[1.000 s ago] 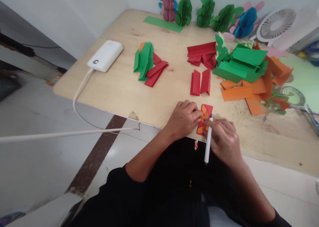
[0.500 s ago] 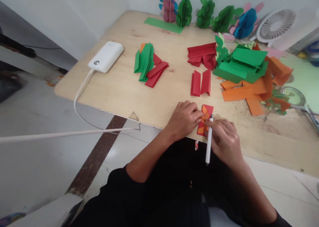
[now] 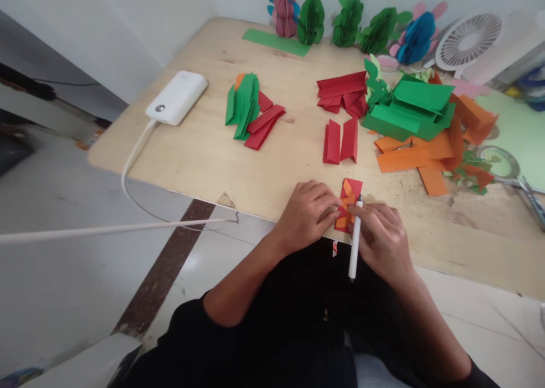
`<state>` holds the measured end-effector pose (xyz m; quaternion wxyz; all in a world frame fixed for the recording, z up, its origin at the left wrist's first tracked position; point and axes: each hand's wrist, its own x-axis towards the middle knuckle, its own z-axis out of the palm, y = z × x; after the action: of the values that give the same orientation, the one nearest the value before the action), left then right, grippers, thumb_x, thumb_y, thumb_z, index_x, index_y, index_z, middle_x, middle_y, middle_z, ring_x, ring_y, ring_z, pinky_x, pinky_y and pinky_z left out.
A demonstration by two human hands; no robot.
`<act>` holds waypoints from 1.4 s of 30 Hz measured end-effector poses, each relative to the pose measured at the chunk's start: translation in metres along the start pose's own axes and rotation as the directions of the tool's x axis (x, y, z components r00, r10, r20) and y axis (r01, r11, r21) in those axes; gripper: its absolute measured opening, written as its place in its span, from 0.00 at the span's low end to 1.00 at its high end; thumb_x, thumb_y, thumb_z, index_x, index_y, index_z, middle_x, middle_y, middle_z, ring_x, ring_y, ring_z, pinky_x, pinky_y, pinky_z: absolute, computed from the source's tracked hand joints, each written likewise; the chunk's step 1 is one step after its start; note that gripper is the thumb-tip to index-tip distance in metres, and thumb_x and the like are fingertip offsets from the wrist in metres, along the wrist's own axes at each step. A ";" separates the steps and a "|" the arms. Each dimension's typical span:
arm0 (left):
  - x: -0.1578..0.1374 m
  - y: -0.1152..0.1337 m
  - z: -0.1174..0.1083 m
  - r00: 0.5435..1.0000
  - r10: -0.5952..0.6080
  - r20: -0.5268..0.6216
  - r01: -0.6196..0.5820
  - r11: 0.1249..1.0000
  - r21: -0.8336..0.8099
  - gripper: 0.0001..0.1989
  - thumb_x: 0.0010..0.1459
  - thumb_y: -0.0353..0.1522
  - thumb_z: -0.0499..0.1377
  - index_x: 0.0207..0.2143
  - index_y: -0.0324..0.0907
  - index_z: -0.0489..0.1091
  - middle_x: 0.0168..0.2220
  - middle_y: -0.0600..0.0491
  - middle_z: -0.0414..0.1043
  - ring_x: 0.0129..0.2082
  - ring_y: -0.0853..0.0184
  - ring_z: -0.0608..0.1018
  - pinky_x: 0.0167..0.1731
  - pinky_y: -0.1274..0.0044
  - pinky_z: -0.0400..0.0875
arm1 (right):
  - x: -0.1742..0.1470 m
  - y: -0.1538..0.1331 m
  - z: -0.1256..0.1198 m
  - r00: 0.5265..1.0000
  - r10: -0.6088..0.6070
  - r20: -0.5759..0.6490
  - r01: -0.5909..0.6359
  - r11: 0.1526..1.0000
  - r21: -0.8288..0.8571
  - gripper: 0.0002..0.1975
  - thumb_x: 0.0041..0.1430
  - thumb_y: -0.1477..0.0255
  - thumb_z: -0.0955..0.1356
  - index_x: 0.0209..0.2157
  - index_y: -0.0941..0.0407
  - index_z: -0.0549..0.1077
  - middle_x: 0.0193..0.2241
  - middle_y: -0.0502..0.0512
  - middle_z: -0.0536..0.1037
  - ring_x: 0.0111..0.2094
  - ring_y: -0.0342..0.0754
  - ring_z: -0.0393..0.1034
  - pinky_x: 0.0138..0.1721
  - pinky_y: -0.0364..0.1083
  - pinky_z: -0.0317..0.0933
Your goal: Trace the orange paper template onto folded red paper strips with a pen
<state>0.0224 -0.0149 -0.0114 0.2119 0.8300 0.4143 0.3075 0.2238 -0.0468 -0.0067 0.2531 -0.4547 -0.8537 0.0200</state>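
At the table's front edge lies a folded red paper piece (image 3: 355, 186) with an orange paper cutout (image 3: 348, 193) on top of it. My left hand (image 3: 309, 215) is closed, its curled fingertips on the left edge of these papers. From the right, my right hand (image 3: 385, 234) grips a white pen (image 3: 355, 246) between thumb and fingers, slanting across the red paper's right side. Its other fingertips rest by the cutout, partly hidden behind the pen. Two folded red strips (image 3: 340, 142) stand just beyond my hands.
Folded green papers (image 3: 409, 109) and orange strips (image 3: 409, 158) pile up at right, near scissors (image 3: 525, 192). Green and red strips (image 3: 244, 107) lie left of centre. A white power bank (image 3: 176, 98) trails a cable. Paper figures (image 3: 313, 19) and a small fan (image 3: 468, 41) line the back.
My left hand has shifted slightly left and down, its thumb and fingers a little further apart. The right hand and pen stay nearly in place. The whole view has moved slightly.
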 end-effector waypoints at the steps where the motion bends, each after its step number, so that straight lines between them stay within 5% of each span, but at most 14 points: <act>1: -0.005 0.002 -0.001 1.000 -0.005 0.012 0.005 1.000 -0.022 0.04 0.62 0.33 0.57 0.36 0.42 0.70 0.38 0.53 0.72 0.42 0.64 0.70 0.46 0.71 0.61 | 0.000 0.000 0.000 1.000 -0.001 -0.001 0.002 1.000 0.005 0.18 0.55 0.83 0.64 0.46 0.55 0.70 0.38 0.55 0.80 0.42 0.53 0.70 0.42 0.51 0.59; 12: -0.013 0.015 0.007 0.999 -0.030 0.033 0.027 0.995 0.100 0.06 0.59 0.34 0.58 0.36 0.41 0.70 0.36 0.52 0.71 0.40 0.62 0.68 0.45 0.68 0.61 | -0.001 0.000 0.000 1.000 0.002 -0.006 -0.001 1.000 0.003 0.17 0.56 0.81 0.65 0.46 0.54 0.70 0.39 0.55 0.80 0.42 0.53 0.70 0.42 0.51 0.59; 42: -0.014 0.015 0.006 0.999 -0.037 0.012 0.035 0.994 0.107 0.05 0.61 0.33 0.56 0.35 0.41 0.71 0.37 0.52 0.72 0.39 0.63 0.70 0.44 0.68 0.63 | 0.000 -0.001 -0.001 1.000 0.003 0.001 -0.003 1.000 0.001 0.17 0.57 0.81 0.65 0.48 0.53 0.70 0.39 0.55 0.80 0.42 0.54 0.70 0.42 0.51 0.59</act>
<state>0.0282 -0.0356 -0.0121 0.1757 0.8346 0.4435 0.2755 0.2231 -0.0479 -0.0059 0.2532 -0.4559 -0.8530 0.0212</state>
